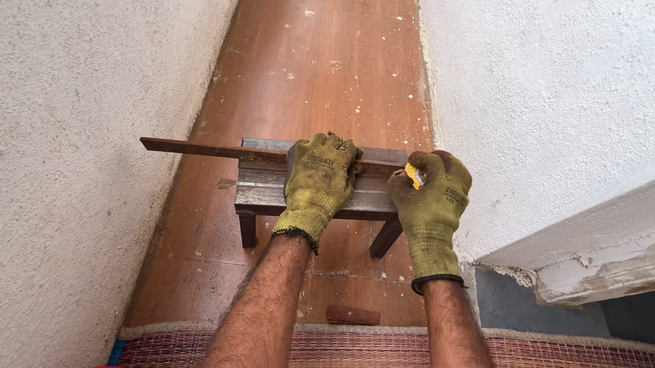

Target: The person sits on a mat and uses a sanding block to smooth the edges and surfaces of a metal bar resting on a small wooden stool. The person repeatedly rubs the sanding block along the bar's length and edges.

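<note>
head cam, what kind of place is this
Probably a narrow indoor passage in a building being fitted out or repaired: rough white plastered walls close on both sides, a dusty wood-look floor speckled with plaster, and a small wooden bench used as a work stand.

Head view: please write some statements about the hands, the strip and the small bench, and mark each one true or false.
1. Both hands wear green-yellow gloves. True.
2. The left hand presses a brown strip onto a small bench. True.
3. The right hand is empty. False: it holds a small yellow thing, too hidden to identify.
4. The strip sticks out to the right of the bench. False: it sticks out to the left.
5. The floor is clean. False: pale specks cover it.
</note>
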